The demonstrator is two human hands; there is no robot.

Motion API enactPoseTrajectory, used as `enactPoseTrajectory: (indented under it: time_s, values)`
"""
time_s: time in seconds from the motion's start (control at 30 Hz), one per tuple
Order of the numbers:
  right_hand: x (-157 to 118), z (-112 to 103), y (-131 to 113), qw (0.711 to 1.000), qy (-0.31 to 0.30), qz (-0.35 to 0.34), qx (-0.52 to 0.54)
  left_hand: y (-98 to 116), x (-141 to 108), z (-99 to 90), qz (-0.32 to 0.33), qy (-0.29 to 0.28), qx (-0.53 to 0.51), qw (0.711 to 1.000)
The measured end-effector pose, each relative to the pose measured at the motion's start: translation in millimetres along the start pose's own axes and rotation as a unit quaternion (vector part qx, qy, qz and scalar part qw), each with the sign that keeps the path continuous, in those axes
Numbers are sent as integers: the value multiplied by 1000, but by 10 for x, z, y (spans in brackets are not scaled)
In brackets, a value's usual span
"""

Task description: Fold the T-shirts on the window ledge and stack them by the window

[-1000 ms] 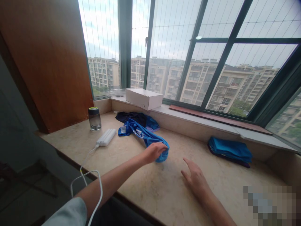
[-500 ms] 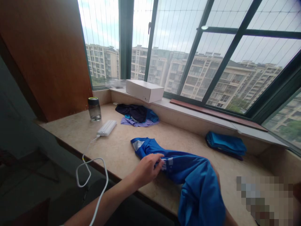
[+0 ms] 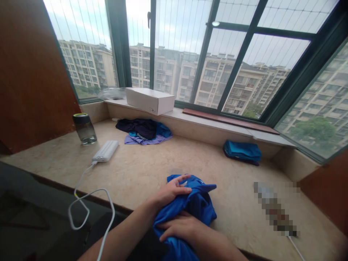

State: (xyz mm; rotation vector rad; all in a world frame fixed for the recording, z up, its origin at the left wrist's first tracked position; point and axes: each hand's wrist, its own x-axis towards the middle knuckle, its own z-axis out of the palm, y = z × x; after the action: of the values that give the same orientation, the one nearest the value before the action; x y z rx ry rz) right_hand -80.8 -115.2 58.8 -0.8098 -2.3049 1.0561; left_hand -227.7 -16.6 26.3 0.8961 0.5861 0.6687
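Observation:
A blue garment (image 3: 202, 206) with a slick sheen lies bunched at the front edge of the counter, part of it hanging down toward my lap. My left hand (image 3: 172, 190) is on its upper left side, thumb and fingers closing on the cloth. Lower down, my right hand (image 3: 186, 228) grips the gathered fabric from the right, its fingers pointing left across it. Cloth hides some fingertips of both hands. The garment's exact kind cannot be made out in this bundle.
Dark and purple clothes (image 3: 144, 130) lie by the sill, beneath a white box (image 3: 149, 101). At right is a folded blue stack (image 3: 241, 151), with a pixelated object (image 3: 274, 206) nearer. At left stand a bottle (image 3: 85, 128) and a white power bank (image 3: 106, 151) with a cable (image 3: 107, 192).
The garment was stretched out across the counter; now it is gathered into a bundle closer to me. My right hand, mostly hidden before, has come into sight. The view has turned right.

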Motion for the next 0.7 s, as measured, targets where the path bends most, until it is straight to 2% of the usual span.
enactPoseTrajectory:
  time_s: [0.07,0.1,0.23,0.33,0.4,0.47,0.53,0.63,0.7]
  values:
    - [-67,-42,-52,999,-34,-30,11,52,-18,-10,27,28,-22,999]
    - [-109,-59,-44,999,-24,-25,13,86,-32,-19,51,53,-50,996]
    - [-242,-99,219,988,142,61,18,236,-92,-65,154,135,-163,965]
    - [-236,-175,558,943,308,121,38,307,-122,-74,180,136,-186,956]
    - [-189,-263,760,911,369,173,64,323,-136,-58,180,117,-180,960]
    - [-123,-352,889,906,349,219,100,321,-149,-38,176,96,-166,966]
    - [-47,-413,924,925,266,229,143,313,-164,-34,169,83,-154,970]
    - [62,-443,836,952,148,203,174,313,-195,-74,171,81,-145,971]
    - [111,-450,728,957,127,198,169,329,-223,-104,188,90,-139,968]
